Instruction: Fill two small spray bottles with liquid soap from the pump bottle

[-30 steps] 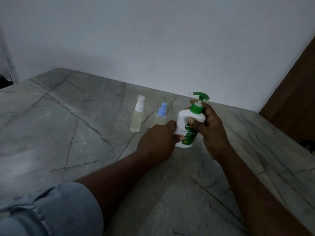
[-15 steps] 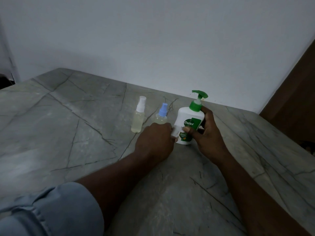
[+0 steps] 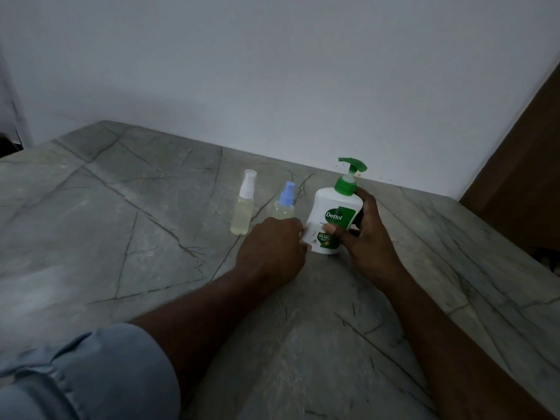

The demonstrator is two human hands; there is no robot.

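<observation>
**tinroof:** ok, where's the pump bottle and who's got it?

**mossy_k:** The pump bottle [image 3: 327, 204] is right of centre on the grey stone table [image 3: 127, 237], toward the far edge by the wall. White body, green label, green pump head pointing left. It leans a touch to the right, base down at the table. The right hand [image 3: 368, 237] is wrapped around it. The thumb [image 3: 331, 228] lies across the front label and the fingers [image 3: 365, 201] curl round the far right side up near the green collar. Solid grasp.

**tinroof:** and the other hand?

**mossy_k:** The left hand [image 3: 272, 250] is tucked against the bottle's lower left side with its back to the camera. The thumb tip touches the bottle near the base. The rest of its fingers are hidden under the knuckles, so I honestly can't tell if it's gripping or just resting there.

**tinroof:** spray bottles?

**mossy_k:** Both are upright to the left of the pump bottle. The blue-capped spray bottle [image 3: 285, 204] is just beside it, and the left hand covers its lower half. Can't tell if they touch. The white-capped spray bottle [image 3: 244, 207] is further left, clear of both hands. Both have pale yellowish liquid in them.

**tinroof:** anything else around?

**mossy_k:** A plain white wall [image 3: 272, 71] at the back and a brown panel [image 3: 521, 165] at far right. A rolled light blue sleeve [image 3: 85, 377] sits on the left arm, near bottom left.
</observation>
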